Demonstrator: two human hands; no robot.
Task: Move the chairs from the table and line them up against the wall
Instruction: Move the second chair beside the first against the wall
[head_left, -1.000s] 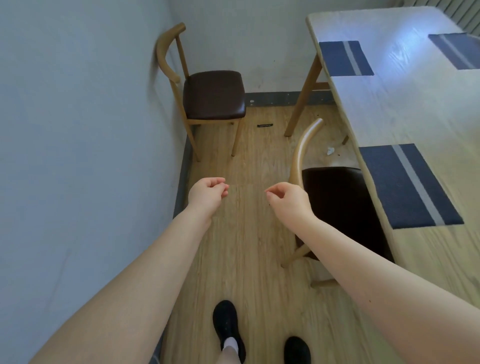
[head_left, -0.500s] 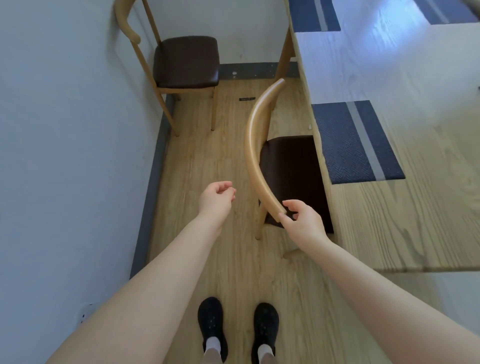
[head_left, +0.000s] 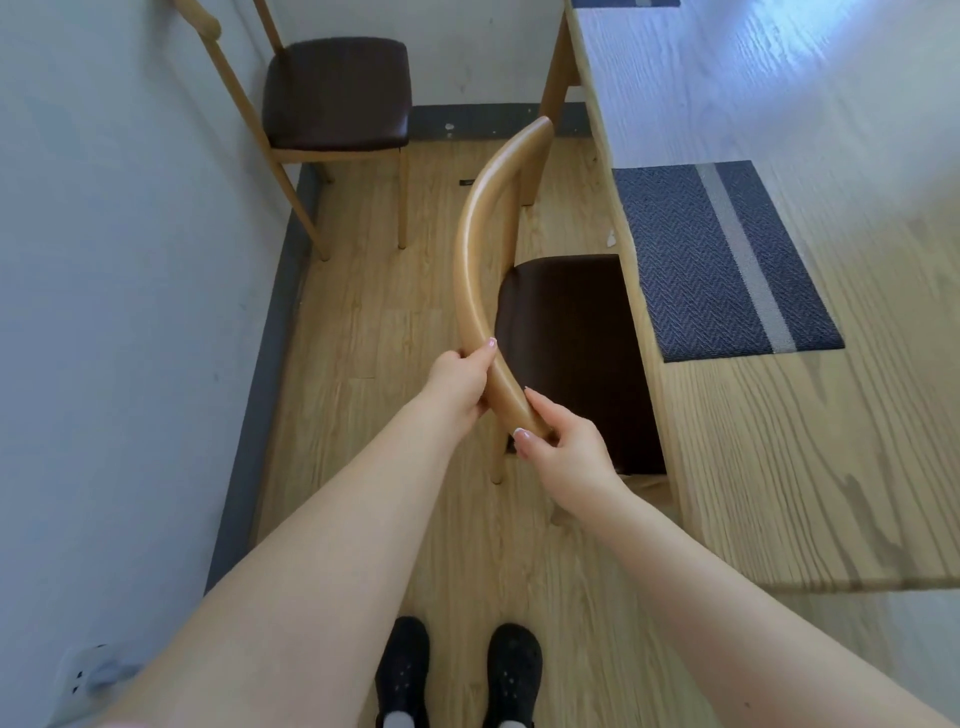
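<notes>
We grip the near chair (head_left: 566, 343) backrest, left hand (head_left: 462, 382) and right hand (head_left: 558, 447) both closed on it, seat tucked under desk (head_left: 779, 467)

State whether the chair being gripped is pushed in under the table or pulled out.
Pushed in: the chair seat's right side lies under the table edge.

Pale grey walls (head_left: 104, 260) meeting in a corner above dark grey skirting (head_left: 260, 395). Light wood-plank floor (head_left: 363, 322). Daylight glare across a pale wooden table (head_left: 779, 467), navy striped placemat (head_left: 722, 260) at its edge.
</notes>
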